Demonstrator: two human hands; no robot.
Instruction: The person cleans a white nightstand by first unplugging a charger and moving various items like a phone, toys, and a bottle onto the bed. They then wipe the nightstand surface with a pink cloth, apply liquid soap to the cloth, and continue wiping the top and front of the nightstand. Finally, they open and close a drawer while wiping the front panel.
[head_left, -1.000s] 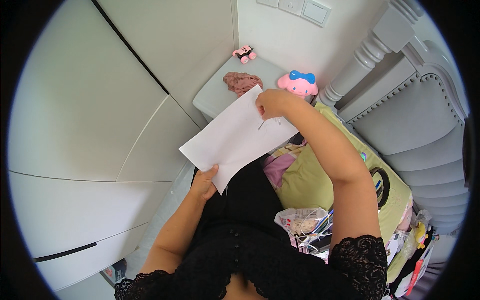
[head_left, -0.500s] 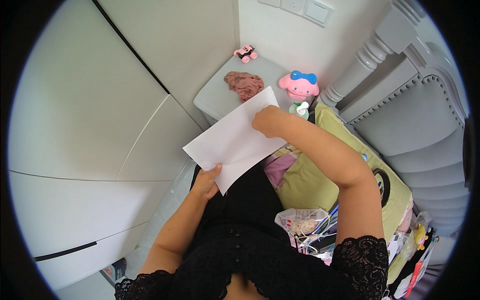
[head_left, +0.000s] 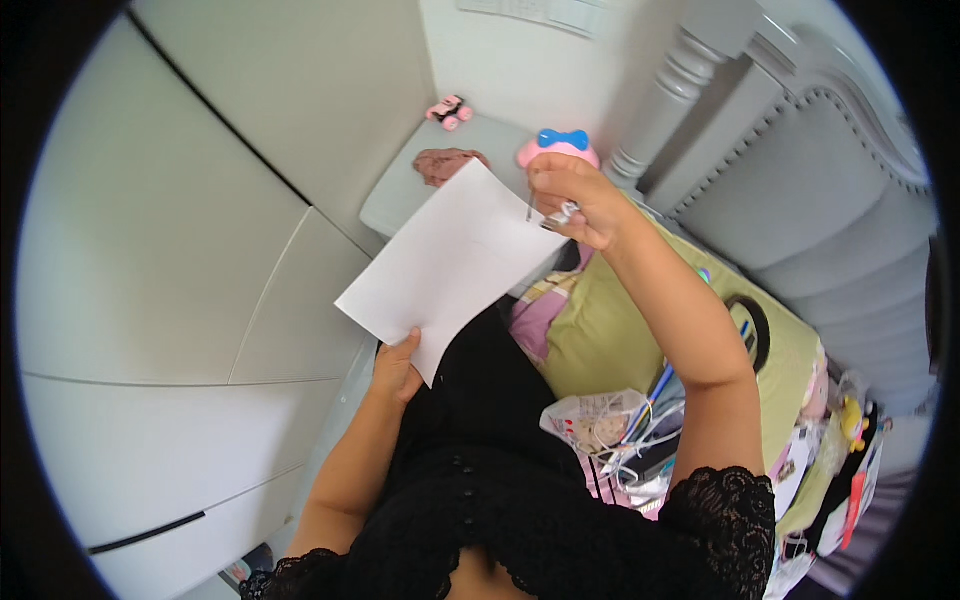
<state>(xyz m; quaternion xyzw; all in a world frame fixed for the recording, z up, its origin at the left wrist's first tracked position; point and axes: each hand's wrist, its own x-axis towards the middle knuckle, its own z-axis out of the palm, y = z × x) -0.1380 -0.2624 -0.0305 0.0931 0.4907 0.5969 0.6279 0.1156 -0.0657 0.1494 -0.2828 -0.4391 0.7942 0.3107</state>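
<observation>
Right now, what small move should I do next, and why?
Perhaps steady the white paper with your left grip: it pinches only the near end, and the thin rod in your right grip ends by the far edge.

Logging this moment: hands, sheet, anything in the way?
Left hand pinching white sheet at its near edge. Right hand gripping thin grey stick, small metallic item. In the way: both items overlap sheet's upper-right edge in view, contact unclear.

sheet: smooth, matt paper | sleeve: lace cloth (openwork) | cabinet: smooth
</observation>
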